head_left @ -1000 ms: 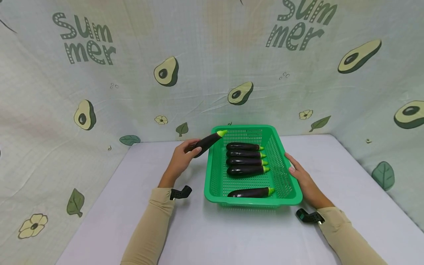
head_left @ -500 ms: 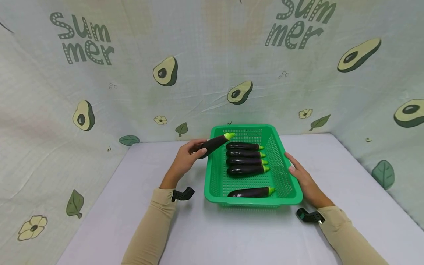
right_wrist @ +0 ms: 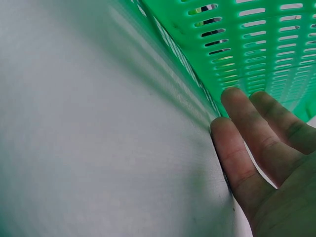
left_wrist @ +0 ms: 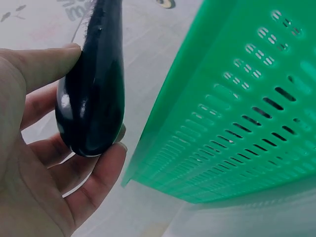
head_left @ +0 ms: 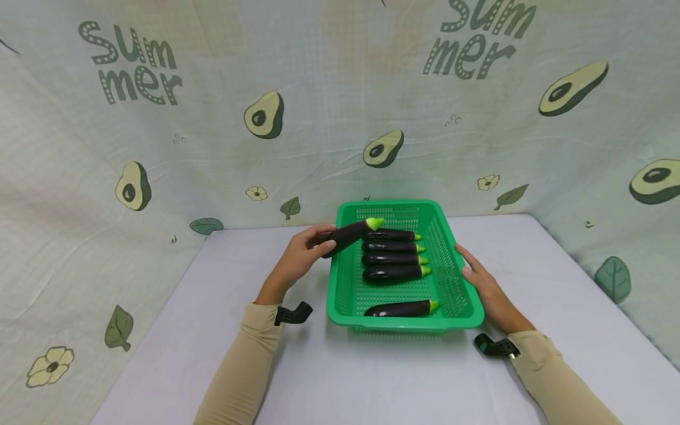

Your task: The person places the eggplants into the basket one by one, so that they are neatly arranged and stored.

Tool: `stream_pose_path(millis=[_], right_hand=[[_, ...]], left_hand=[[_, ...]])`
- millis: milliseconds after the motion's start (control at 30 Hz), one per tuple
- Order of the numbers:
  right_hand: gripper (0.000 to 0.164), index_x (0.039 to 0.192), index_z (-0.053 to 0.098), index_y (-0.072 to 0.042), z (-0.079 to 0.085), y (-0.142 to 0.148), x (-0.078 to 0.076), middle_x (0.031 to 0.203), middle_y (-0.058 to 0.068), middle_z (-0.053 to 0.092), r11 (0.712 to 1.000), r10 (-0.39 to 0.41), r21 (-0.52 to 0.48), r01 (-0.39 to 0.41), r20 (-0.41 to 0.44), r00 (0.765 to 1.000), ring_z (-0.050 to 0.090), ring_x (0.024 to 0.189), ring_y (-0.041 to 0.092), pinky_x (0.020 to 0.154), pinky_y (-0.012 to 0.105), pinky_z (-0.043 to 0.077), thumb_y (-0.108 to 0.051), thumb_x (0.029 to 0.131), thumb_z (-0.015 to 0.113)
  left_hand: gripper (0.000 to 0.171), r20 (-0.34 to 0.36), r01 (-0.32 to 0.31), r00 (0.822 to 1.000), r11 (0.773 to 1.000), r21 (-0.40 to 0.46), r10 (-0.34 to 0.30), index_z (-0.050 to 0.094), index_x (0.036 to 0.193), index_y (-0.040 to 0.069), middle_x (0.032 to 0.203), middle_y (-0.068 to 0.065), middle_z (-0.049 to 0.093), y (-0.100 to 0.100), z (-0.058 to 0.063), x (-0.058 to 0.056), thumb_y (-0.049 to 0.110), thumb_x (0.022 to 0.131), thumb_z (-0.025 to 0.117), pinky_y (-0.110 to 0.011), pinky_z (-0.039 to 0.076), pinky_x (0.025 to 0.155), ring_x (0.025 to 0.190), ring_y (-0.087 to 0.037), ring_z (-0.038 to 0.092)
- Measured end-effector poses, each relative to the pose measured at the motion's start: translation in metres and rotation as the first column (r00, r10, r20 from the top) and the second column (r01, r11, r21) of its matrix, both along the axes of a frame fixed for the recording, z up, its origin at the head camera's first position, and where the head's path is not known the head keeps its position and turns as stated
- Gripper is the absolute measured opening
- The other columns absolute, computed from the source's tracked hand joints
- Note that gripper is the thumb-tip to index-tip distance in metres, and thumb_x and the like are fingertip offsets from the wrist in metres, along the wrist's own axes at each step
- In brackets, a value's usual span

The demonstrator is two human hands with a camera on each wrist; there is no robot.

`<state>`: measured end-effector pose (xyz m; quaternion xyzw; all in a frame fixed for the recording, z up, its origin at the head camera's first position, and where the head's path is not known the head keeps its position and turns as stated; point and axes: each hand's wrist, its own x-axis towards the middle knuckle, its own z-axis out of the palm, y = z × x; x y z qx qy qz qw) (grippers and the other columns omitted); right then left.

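In the head view my left hand holds a dark purple eggplant at its thick end. Its bright green stem end points up and right, over the back left of a green plastic basket. The left wrist view shows thumb and fingers around the glossy eggplant, beside the basket's slotted wall. Inside the basket, several eggplants lie in a row with stems to the right, and another eggplant lies apart near the front. My right hand rests against the basket's right side, straight fingers touching its wall.
The basket stands on a table with a white cloth. Behind it hangs a pale curtain printed with avocados and leaves. Each wrist wears a black camera mount, one left and one right.
My left hand has moved right and slightly down, bringing the eggplant from beside the basket's left rim to over its inside. My right hand and the basket stay in place.
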<state>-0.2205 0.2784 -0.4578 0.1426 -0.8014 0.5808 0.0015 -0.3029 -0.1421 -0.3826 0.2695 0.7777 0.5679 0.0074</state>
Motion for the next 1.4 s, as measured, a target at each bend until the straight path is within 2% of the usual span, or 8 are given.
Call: stream_pose_path(millis=[233, 400, 700, 833, 933, 1133, 1300, 1400], right_hand=[[0.056, 0.163, 0.009, -0.031, 0.004, 0.0, 0.002, 0.165, 0.015, 0.009, 1.0, -0.021, 0.0, 0.021, -0.01, 1.0, 0.032, 0.132, 0.022, 0.092, 0.019, 0.038, -0.038, 0.111, 0.03], [0.057, 0.163, 0.009, -0.031, 0.005, -0.002, 0.002, 0.166, 0.012, 0.006, 1.0, -0.022, 0.001, 0.022, -0.011, 1.0, 0.023, 0.14, 0.033, 0.096, 0.025, 0.035, -0.037, 0.111, 0.031], [0.056, 0.163, 0.009, -0.032, 0.004, -0.001, 0.0, 0.166, 0.013, 0.007, 1.0, -0.029, 0.007, 0.029, -0.01, 1.0, 0.024, 0.14, 0.035, 0.096, 0.025, 0.035, -0.038, 0.111, 0.03], [0.056, 0.162, 0.01, -0.033, 0.004, -0.001, -0.002, 0.167, 0.011, 0.005, 1.0, -0.025, 0.01, 0.025, -0.01, 1.0, 0.019, 0.143, 0.037, 0.1, 0.031, 0.034, -0.04, 0.11, 0.03], [0.056, 0.162, 0.01, -0.032, 0.004, -0.001, -0.003, 0.167, 0.011, 0.005, 1.0, -0.022, 0.007, 0.022, -0.013, 1.0, 0.018, 0.144, 0.039, 0.099, 0.028, 0.034, -0.039, 0.11, 0.03], [0.057, 0.163, 0.01, -0.03, 0.004, -0.003, -0.002, 0.166, 0.012, 0.006, 1.0, -0.017, -0.007, 0.017, -0.01, 1.0, 0.022, 0.142, 0.037, 0.094, 0.02, 0.035, -0.037, 0.11, 0.031], [0.057, 0.163, 0.01, -0.029, 0.003, -0.003, 0.0, 0.166, 0.012, 0.008, 1.0, -0.021, -0.01, 0.021, -0.006, 1.0, 0.028, 0.137, 0.026, 0.092, 0.017, 0.037, -0.037, 0.111, 0.031], [0.056, 0.163, 0.011, -0.029, 0.002, -0.003, 0.001, 0.166, 0.012, 0.008, 1.0, -0.021, -0.008, 0.021, -0.01, 1.0, 0.027, 0.138, 0.027, 0.093, 0.017, 0.036, -0.037, 0.111, 0.031]], left_hand=[[0.042, 0.003, 0.031, 1.0, 0.999, -0.016, -0.031, 0.06, 0.138, 0.018, 0.129, -0.006, 0.063, 0.009, 0.0, 0.0, 0.034, 0.099, 0.066, -0.039, 0.053, 0.092, 0.117, -0.023, 0.06], [0.041, -0.022, 0.037, 0.999, 0.998, -0.048, -0.038, 0.061, 0.136, 0.019, 0.126, -0.004, 0.064, 0.017, 0.003, 0.002, 0.036, 0.099, 0.066, -0.037, 0.054, 0.086, 0.11, -0.023, 0.061], [0.039, -0.063, 0.058, 0.996, 0.99, -0.128, -0.066, 0.063, 0.134, 0.019, 0.126, -0.001, 0.063, 0.024, 0.023, 0.003, 0.036, 0.099, 0.066, -0.04, 0.053, 0.088, 0.109, -0.02, 0.061], [0.039, -0.083, 0.046, 0.995, 0.979, -0.2, -0.064, 0.064, 0.132, 0.019, 0.125, 0.002, 0.063, 0.025, 0.033, 0.002, 0.038, 0.099, 0.065, -0.038, 0.053, 0.086, 0.106, -0.018, 0.061], [0.04, -0.084, 0.046, 0.994, 0.968, -0.247, -0.069, 0.064, 0.133, 0.019, 0.126, 0.002, 0.063, 0.026, 0.04, 0.002, 0.04, 0.099, 0.065, -0.038, 0.052, 0.088, 0.108, -0.017, 0.06], [0.039, -0.061, 0.058, 0.995, 0.952, -0.299, -0.079, 0.064, 0.132, 0.02, 0.127, 0.0, 0.062, 0.03, 0.045, 0.001, 0.04, 0.098, 0.065, -0.04, 0.052, 0.091, 0.11, -0.018, 0.061], [0.038, -0.015, 0.087, 0.995, 0.939, -0.332, -0.097, 0.064, 0.131, 0.019, 0.126, -0.005, 0.061, 0.035, 0.044, -0.001, 0.038, 0.098, 0.066, -0.038, 0.055, 0.083, 0.108, -0.02, 0.062], [0.038, 0.012, 0.107, 0.994, 0.93, -0.351, -0.11, 0.063, 0.131, 0.019, 0.127, -0.008, 0.06, 0.038, 0.042, -0.003, 0.037, 0.098, 0.066, -0.037, 0.056, 0.079, 0.109, -0.021, 0.062]])
